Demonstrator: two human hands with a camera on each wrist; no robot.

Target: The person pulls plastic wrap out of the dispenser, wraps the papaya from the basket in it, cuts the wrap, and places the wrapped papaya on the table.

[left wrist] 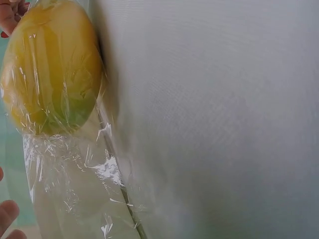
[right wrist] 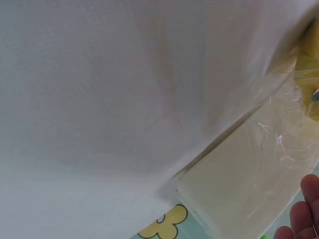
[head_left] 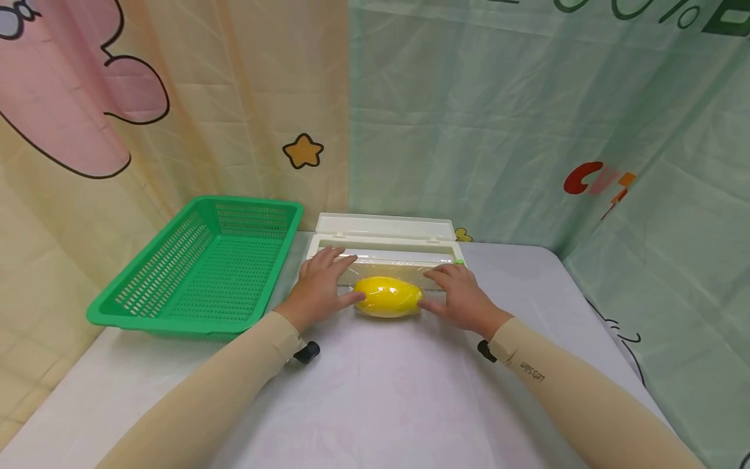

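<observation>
A smooth yellow fruit (head_left: 388, 296), mango-like with a greenish end in the left wrist view, lies in front of a white cling film box (head_left: 331, 242). Clear cling film (left wrist: 75, 184) covers the fruit and stretches back over the front of the box. My left hand (head_left: 319, 286) is at the fruit's left end, thumb against it and fingers spread above the film. At the other end my right hand (head_left: 465, 299) mirrors it, thumb tip at the fruit and fingers reaching toward the box. Only fingertips of each hand show in its wrist view.
The box's lid (head_left: 383, 227) stands raised at the back, with the film roll inside. A green slotted basket (head_left: 275, 286) sits to the left. Beneath everything is a table with a white cloth (head_left: 387, 391), and printed curtains (head_left: 498, 130) hang behind and beside it.
</observation>
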